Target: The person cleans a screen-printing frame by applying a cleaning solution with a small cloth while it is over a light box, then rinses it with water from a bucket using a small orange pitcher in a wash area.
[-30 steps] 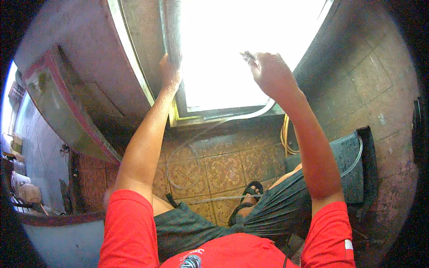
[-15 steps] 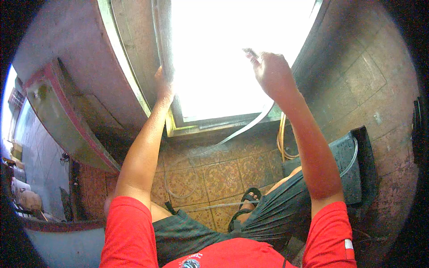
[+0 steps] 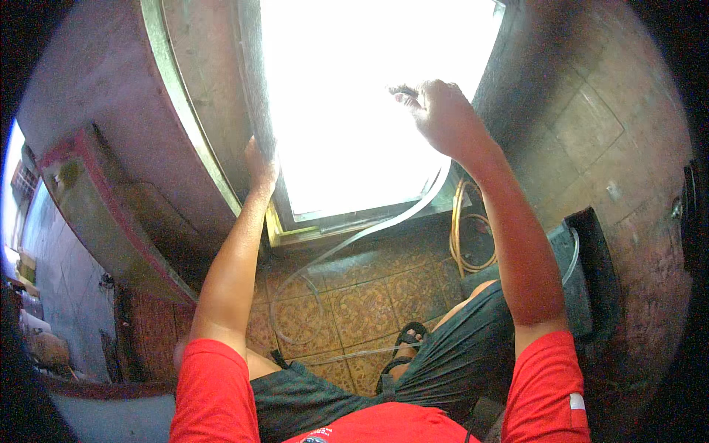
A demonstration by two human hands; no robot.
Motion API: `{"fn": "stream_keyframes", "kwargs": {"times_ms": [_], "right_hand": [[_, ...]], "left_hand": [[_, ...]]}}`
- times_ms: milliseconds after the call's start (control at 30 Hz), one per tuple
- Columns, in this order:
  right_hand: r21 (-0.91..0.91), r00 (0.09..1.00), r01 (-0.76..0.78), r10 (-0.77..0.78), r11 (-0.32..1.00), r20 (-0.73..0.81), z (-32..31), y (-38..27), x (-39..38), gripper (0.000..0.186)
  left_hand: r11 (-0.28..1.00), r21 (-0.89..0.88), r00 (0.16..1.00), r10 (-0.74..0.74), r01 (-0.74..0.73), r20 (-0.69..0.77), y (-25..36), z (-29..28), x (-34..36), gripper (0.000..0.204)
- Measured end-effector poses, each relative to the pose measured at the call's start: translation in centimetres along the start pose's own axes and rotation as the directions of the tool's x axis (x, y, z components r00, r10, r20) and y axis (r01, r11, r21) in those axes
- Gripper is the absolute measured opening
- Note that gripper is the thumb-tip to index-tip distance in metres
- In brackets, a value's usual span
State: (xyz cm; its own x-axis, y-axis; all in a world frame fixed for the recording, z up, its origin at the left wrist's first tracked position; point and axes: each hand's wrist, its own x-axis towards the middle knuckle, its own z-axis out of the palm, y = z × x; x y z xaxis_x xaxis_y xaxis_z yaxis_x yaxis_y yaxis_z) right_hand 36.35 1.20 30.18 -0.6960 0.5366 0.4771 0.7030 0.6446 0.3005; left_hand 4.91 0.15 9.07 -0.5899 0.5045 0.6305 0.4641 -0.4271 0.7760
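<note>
A brightly lit white panel [image 3: 369, 52] in a metal frame [image 3: 329, 235] fills the upper middle. My left hand [image 3: 260, 164] is closed round the frame's left upright, its fingertips partly hidden. My right hand [image 3: 443, 114] is closed on a small metal nozzle tool [image 3: 401, 94] in front of the glare; its detail is washed out. A clear hose [image 3: 402, 216] runs down from beneath that hand, past the frame's lower edge, into loose loops over the tiled floor [image 3: 373, 303].
A dark low box [image 3: 591, 273] with hose across it sits by my right leg, near coiled orange hose [image 3: 456, 229]. A curved pink-edged panel [image 3: 125, 214] leans at left, beside a bright opening cluttered with objects. A tiled wall [image 3: 605, 133] rises at right.
The panel and left hand have shifted down and left in the picture. My right hand, with the tool, has risen relative to the frame.
</note>
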Motion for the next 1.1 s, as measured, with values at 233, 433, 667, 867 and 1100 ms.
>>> {"fn": "stream_keyframes", "kwargs": {"times_ms": [233, 433, 667, 867, 1100], "right_hand": [[0.164, 0.978, -0.155, 0.175, 0.974, -0.110, -2.0, 0.7, -0.2, 0.026], [0.292, 0.919, -0.245, 0.317, 0.925, -0.234, -2.9, 1.4, 0.4, 0.025], [0.242, 0.923, -0.216, 0.278, 0.946, -0.265, -2.3, 3.9, -0.1, 0.028], [0.361, 0.927, -0.220, 0.309, 0.906, -0.210, -4.6, 2.1, 0.4, 0.030], [0.410, 0.849, -0.066, 0.267, 0.910, -0.455, -4.9, 3.0, 1.7, 0.034]], "left_hand": [[0.995, -0.074, 0.997, -0.061, 0.065, 0.055, 0.5, -0.2, 0.1, 0.047], [0.998, -0.004, 0.997, -0.063, 0.063, 0.042, 0.1, -0.5, 0.3, 0.054], [0.996, -0.085, 0.999, -0.031, 0.032, 0.014, 2.0, 0.5, -0.1, 0.058], [0.997, 0.004, 0.997, -0.073, 0.073, 0.024, 1.2, -0.8, 0.2, 0.057], [0.997, -0.028, 0.997, -0.066, 0.067, 0.038, 1.5, -1.0, 0.2, 0.059]]}}
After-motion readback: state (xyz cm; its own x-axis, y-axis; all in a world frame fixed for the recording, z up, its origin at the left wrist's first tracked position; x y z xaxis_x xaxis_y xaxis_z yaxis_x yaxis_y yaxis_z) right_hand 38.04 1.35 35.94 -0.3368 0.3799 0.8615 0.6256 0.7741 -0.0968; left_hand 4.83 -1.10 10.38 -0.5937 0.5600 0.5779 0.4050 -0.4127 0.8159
